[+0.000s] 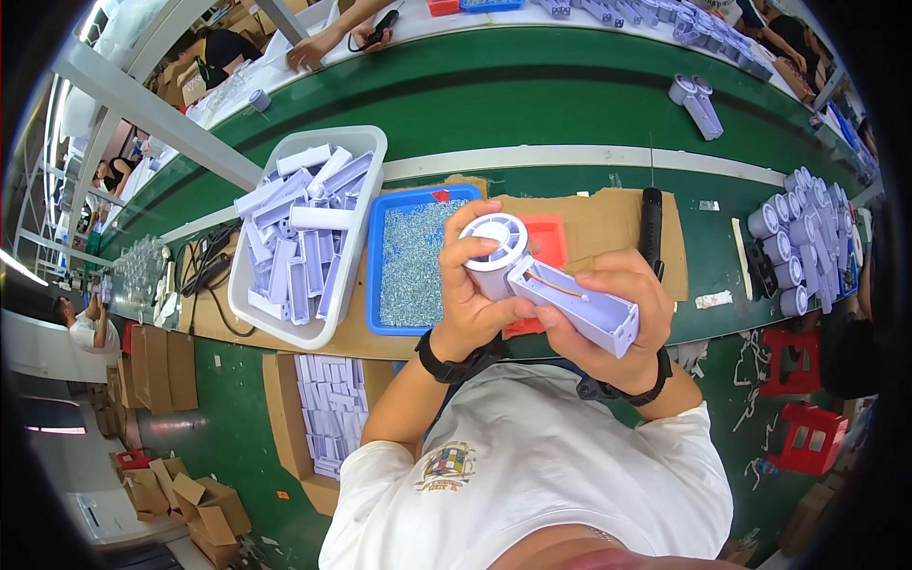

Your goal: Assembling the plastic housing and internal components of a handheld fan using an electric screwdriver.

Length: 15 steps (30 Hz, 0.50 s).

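Note:
Both my hands hold a pale lavender handheld-fan housing above the near edge of the bench. My left hand is closed round the round, slotted fan head, fingers over its far side and thumb near the neck. My right hand grips the handle, which is open on top, like a trough. A thin orange-brown wire lies inside it. Just beyond my left hand is a blue tray of small, shiny screw-like pieces. Partly hidden behind the housing lies a red tray. A black electric screwdriver stands past my right hand.
A white bin of lavender handle pieces stands left, beside black cables. Several fan housings are piled at right; others lie on the green belt. A floor carton holds lavender parts. A co-worker's hand is across the belt.

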Motion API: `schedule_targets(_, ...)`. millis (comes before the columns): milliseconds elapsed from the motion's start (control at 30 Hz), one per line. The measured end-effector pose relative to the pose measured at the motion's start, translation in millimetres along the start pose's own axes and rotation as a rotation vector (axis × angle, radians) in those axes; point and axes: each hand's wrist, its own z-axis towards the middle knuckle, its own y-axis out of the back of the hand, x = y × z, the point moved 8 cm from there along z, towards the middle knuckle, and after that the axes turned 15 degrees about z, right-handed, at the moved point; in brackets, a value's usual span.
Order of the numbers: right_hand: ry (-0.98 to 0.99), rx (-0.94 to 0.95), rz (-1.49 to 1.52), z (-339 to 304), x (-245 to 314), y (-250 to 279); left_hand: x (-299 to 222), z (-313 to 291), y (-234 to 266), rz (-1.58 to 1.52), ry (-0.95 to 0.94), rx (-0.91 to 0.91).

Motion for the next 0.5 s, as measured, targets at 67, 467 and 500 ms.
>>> schedule_targets(67,0.029,0.028,-0.029,3,4,0,-1,2,4,0.056,-0.033,0.030)
schedule_targets(467,-0.114,0.462,0.071,11,-13,-13,-24,1,3,-0.048,-0.050,0.228)
schedule_targets(500,-0.065,0.506,0.016,9,-11,-16,-26,-4,-3,-0.104,-0.031,0.264)
